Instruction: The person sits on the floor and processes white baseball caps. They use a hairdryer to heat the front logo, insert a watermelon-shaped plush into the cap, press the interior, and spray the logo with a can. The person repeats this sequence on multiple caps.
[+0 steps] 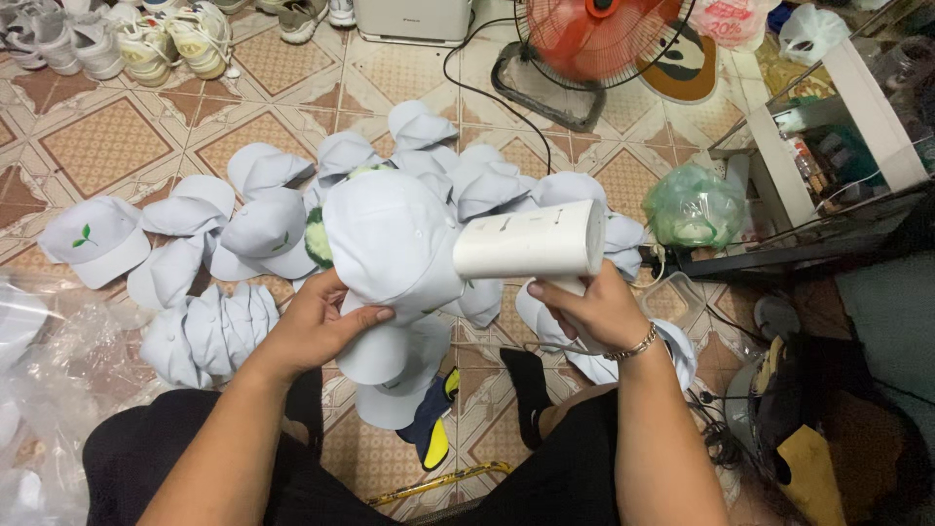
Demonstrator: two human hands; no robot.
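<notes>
White caps crowded the tiled floor ahead, a plastic sheet blocked the left, and a red fan and wire rack hemmed the right; bare tiles lay far left.

I see the cap held up over the floor, with the handheld steamer just to its right, touching its side. Behind and to the left of it lies the heap of caps. The fan stands behind the heap, the tied bag to its right, the plastic wrap at far left.
</notes>
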